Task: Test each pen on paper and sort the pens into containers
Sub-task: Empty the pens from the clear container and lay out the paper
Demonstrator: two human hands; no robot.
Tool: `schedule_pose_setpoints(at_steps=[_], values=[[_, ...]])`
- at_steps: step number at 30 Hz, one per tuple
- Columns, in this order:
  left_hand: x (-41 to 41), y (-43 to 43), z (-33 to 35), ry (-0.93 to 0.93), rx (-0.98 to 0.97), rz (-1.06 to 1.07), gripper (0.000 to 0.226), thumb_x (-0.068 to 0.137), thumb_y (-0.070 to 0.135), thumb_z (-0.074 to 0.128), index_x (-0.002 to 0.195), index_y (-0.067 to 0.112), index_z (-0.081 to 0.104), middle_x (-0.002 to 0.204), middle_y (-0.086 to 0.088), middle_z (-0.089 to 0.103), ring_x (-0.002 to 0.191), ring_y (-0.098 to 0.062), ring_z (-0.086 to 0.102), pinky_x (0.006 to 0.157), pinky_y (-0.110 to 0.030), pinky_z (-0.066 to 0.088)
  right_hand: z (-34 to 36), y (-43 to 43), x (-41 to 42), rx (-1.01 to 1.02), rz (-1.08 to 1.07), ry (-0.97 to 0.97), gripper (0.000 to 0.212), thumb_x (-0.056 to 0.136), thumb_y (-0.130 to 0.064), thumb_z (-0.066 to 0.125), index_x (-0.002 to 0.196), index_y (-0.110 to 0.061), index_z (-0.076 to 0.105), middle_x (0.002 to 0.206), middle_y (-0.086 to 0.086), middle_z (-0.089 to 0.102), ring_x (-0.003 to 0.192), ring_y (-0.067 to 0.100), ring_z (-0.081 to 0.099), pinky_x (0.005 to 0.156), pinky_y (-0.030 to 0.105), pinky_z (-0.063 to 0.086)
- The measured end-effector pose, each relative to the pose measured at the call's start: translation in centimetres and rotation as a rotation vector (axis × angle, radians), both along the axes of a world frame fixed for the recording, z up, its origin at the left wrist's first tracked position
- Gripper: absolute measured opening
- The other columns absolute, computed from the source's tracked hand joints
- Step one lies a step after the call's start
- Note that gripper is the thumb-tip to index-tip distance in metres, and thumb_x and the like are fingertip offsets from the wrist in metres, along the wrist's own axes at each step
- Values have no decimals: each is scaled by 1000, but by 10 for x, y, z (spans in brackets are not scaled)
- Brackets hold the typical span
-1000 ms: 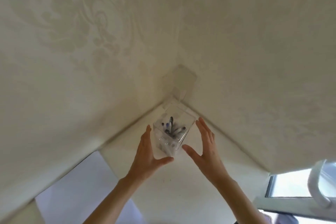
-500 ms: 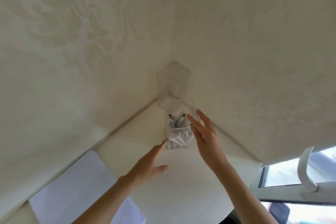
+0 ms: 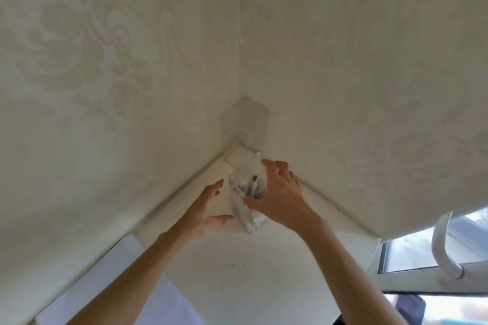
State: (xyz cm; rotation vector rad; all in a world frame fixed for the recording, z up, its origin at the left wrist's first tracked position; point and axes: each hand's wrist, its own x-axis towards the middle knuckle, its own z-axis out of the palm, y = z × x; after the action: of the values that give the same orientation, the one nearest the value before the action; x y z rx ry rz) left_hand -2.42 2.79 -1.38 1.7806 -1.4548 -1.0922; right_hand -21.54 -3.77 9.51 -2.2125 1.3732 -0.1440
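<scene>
Gripping the clear container (image 3: pixel 250 220) of pens (image 3: pixel 253 186) just below the frame's centre, the right hand (image 3: pixel 281 199) curls its fingers over the rim, thumb across the front. The left hand (image 3: pixel 203 208) is beside it, fingers wide and straight, its thumb tip at the container's lower edge. An empty container (image 3: pixel 245 124) stands behind, in the wall corner. Paper (image 3: pixel 105 285) lies on the table (image 3: pixel 250 287) at lower left.

A: Where is the pen container (image 3: pixel 244 192) placed?
B: Between the hands, gripped by the right hand (image 3: pixel 282 198); the left hand (image 3: pixel 203 208) is seen just beside it.
A: And beyond the hands?
B: A second container (image 3: pixel 244 124) is set there; paper (image 3: pixel 118 285) is laid on the tabletop (image 3: pixel 250 285), nearer than the left hand.
</scene>
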Motion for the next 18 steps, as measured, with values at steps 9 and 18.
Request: schedule_pose_setpoints(at_steps=[9, 18], values=[[-11, -15, -1, 67, 79, -211, 98, 55, 25, 89, 128, 49, 28, 129, 19, 45, 122, -6, 46, 100, -28, 42, -3, -21, -29, 201, 406, -46, 90, 74, -56, 69, 141, -55, 9, 154, -23, -8, 142, 5, -11, 114, 38, 9], [-14, 3, 22, 4, -110, -214, 45, 84, 29, 69, 120, 39, 43, 112, 9, 54, 98, -7, 59, 78, -31, 55, -7, -5, -42, 134, 302, -92, 98, 72, -55, 73, 145, -45, 8, 144, -19, 18, 122, -2, 32, 101, 20, 31]])
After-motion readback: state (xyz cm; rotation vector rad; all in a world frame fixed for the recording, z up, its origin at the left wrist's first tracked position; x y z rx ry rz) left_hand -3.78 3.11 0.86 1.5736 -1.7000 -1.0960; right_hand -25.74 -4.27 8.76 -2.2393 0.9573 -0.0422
